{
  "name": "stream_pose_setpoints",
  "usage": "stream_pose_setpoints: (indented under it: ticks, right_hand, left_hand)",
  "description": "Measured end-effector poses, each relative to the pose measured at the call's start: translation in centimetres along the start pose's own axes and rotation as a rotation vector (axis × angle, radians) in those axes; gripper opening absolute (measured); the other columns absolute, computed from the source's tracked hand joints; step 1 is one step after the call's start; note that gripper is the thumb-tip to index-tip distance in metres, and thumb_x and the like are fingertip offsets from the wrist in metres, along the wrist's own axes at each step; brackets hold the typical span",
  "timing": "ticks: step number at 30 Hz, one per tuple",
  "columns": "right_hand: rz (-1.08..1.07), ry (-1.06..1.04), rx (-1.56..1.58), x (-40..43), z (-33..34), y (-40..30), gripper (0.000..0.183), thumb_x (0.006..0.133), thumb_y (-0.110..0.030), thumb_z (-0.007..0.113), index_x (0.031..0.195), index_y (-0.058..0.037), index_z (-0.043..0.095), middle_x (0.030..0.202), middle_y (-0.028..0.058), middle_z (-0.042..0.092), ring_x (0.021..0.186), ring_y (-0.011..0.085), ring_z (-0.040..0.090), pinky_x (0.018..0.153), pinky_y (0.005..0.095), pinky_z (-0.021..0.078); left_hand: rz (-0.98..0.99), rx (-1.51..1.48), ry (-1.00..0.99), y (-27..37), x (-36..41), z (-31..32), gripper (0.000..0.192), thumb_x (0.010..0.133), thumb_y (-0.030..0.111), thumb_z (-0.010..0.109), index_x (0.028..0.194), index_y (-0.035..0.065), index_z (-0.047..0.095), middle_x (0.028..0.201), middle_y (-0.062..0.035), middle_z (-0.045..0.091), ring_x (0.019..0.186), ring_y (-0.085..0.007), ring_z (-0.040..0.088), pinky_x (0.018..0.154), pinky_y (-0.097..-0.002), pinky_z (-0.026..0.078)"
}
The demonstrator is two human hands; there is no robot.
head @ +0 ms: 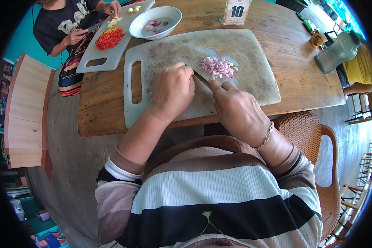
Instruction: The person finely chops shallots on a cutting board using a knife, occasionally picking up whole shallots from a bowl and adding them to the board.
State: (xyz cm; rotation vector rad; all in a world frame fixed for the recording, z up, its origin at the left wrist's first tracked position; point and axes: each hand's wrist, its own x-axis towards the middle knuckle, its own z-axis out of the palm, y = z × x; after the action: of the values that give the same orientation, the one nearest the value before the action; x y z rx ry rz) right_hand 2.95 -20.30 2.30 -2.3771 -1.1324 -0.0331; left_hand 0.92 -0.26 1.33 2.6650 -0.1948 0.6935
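Observation:
My right hand (238,108) grips a knife (202,78), its handle mostly hidden in my palm. The dark blade slants up and left toward my left hand (175,88). That hand is curled with its fingertips at the blade's far end; whether it pinches the blade or something behind it is hidden. Both hands are over the near part of a worn white cutting board (173,49) with a slot handle at its left. Just beyond the blade lies a small heap of diced shallots (218,67).
A white bowl (136,29) holds several shallots in liquid. To its left, another person works at a cutting board (111,63) with sliced red chillies (110,38) and pale cut pieces (113,23). A number stand (236,12), a bottle (338,52) and a paper cup (318,38) occupy the wooden table (285,28).

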Motion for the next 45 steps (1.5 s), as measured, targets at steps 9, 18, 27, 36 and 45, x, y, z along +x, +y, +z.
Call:
stream_pose_setpoints:
  ticks: [9,18,27,36,45]
  right_hand:
    - [0.074,0.007,0.023,-2.2,-1.6,-0.6,0.038,0.092,-0.002,0.059,0.13,-0.0024,0.06,0.095,0.0187,0.062,0.081,0.0399,0.066,0.069,0.0464,0.0539]
    - [-0.029,0.019,-0.05,-0.4,0.0,-0.4,0.043,0.086,0.0,0.059,0.129,0.0012,0.056,0.096,0.02,0.062,0.076,0.0391,0.068,0.066,0.0459,0.0559]
    - [0.009,0.043,-0.01,-1.7,-1.0,-0.1,0.037,0.09,-0.002,0.061,0.128,-0.0013,0.062,0.094,0.0166,0.061,0.078,0.0372,0.067,0.067,0.0448,0.0552]
    - [-0.057,-0.003,-0.074,-0.8,-0.3,-0.9,0.043,0.081,0.003,0.059,0.124,0.0058,0.055,0.097,0.0209,0.061,0.076,0.0381,0.07,0.065,0.0452,0.0578]
    - [-0.031,0.045,0.009,-0.9,-0.3,0.7,0.04,0.09,-0.002,0.06,0.13,-0.0019,0.059,0.095,0.019,0.062,0.079,0.0391,0.067,0.068,0.0459,0.0547]
  left_hand:
    - [-0.002,-0.013,0.02,-0.2,-0.4,0.0,0.002,0.078,0.0,0.068,0.079,-0.0002,0.068,0.081,-0.0155,0.067,0.077,-0.0356,0.066,0.069,-0.0433,0.053]
    - [-0.001,0.008,-0.009,0.0,-0.1,-0.2,0.002,0.077,0.0,0.068,0.079,-0.0006,0.068,0.082,-0.0153,0.067,0.076,-0.0357,0.066,0.069,-0.0436,0.053]
    - [0.009,-0.064,0.01,-0.4,-0.4,-0.4,0.003,0.076,-0.002,0.067,0.079,-0.0012,0.068,0.084,-0.0157,0.068,0.078,-0.0358,0.067,0.07,-0.0421,0.053]
    - [-0.013,-0.03,0.016,0.1,-0.5,-0.3,0.003,0.075,0.0,0.069,0.078,-0.0007,0.067,0.084,-0.0153,0.068,0.076,-0.0361,0.066,0.069,-0.042,0.053]
    - [0.003,-0.061,0.068,-0.2,-1.2,0.2,0.004,0.075,-0.002,0.069,0.078,-0.0018,0.067,0.083,-0.0161,0.067,0.076,-0.0367,0.066,0.069,-0.0427,0.053]
